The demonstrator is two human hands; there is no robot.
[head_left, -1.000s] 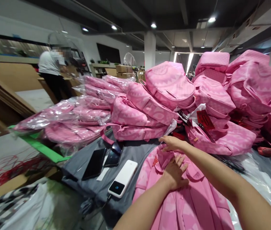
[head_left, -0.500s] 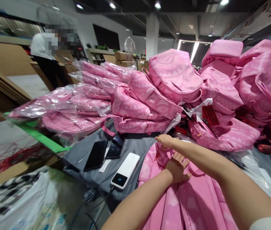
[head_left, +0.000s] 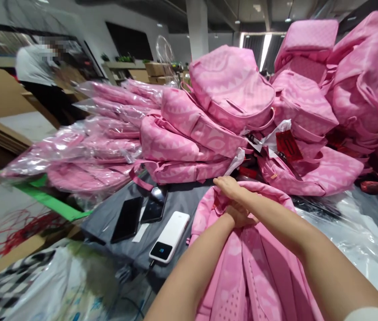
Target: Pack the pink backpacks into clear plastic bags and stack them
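Note:
A pink patterned backpack (head_left: 269, 258) lies in front of me, its straps facing up and its top rim raised. My right hand (head_left: 229, 187) is closed on the upper left part of that rim. Beneath my right wrist, my left hand (head_left: 239, 216) rests against the backpack's upper back, near where the straps begin. The right forearm covers most of the left fingers; only the thumb side shows.
A pile of pink backpacks (head_left: 232, 93) stands behind, with plastic-wrapped ones (head_left: 108, 133) to the left. Two phones (head_left: 127, 219) and a white power bank (head_left: 169, 237) with a cable lie on the grey cloth. Clear plastic (head_left: 349, 232) lies at right. A person (head_left: 37, 67) stands far left.
The backpack's top rim has risen and shows beyond my right forearm. My left hand has moved up under the right wrist, its fingers now mostly covered. The view has shifted slightly.

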